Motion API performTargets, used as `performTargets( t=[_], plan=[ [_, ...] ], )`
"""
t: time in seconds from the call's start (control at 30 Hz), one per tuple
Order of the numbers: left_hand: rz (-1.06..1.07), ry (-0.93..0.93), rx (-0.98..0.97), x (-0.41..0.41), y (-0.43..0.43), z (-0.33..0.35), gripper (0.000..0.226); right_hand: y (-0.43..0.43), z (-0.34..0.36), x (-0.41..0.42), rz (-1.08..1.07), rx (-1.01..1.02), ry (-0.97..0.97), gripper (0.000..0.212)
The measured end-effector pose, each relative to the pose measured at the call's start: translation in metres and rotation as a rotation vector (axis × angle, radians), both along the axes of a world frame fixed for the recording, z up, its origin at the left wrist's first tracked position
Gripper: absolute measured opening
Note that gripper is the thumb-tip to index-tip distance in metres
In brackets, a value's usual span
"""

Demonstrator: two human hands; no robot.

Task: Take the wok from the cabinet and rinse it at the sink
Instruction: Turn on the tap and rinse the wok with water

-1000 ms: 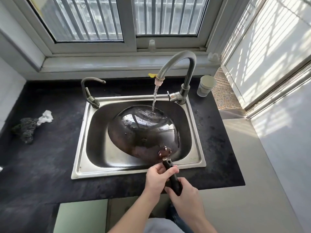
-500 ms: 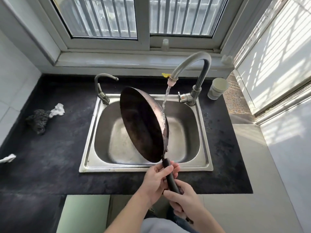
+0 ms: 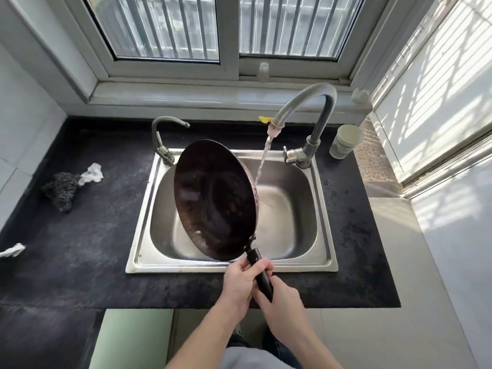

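Counter: dark stone countertop [image 3: 87, 251], steel sink [image 3: 326, 235] set in it
Left side: dark scrubber [image 3: 61, 190], white scraps [image 3: 91, 174]
Right back: paper cup [image 3: 345, 141]

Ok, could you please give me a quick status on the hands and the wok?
Both hands shut on wok handle: left hand, right hand. Wok tipped on edge over sink, tap stream hitting its back. Nothing in the way.

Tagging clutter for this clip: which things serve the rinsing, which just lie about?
In use: dark round wok; running tall grey faucet; steel sink; left hand; right hand.
Idle: white paper cup; dark scouring pad; small side tap.
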State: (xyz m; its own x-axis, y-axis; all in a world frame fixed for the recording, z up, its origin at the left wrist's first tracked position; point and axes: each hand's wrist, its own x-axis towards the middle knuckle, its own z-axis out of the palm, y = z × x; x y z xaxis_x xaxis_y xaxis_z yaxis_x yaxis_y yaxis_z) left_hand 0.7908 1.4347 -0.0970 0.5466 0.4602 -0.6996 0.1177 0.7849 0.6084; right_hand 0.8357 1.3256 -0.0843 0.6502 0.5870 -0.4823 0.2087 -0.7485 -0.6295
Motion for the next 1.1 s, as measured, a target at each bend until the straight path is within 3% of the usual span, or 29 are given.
performTargets(
  t=[0.2,0.43,0.87,1.1],
  plan=[
    [0.011,0.019,0.044,-0.001,0.006,0.001,0.018,0.002,-0.009,0.005,-0.018,0.137,0.067,0.012],
    [-0.036,-0.096,-0.175,0.001,0.002,0.001,0.023,0.0,-0.016,0.008,-0.063,0.172,0.074,0.013],
    [-0.165,0.073,-0.071,0.002,0.004,-0.008,0.021,-0.002,-0.038,-0.002,-0.165,0.201,0.238,0.025],
    [-0.303,0.147,-0.041,-0.012,0.013,-0.011,0.024,0.0,-0.038,-0.013,-0.21,0.256,0.284,0.019]
  ],
)
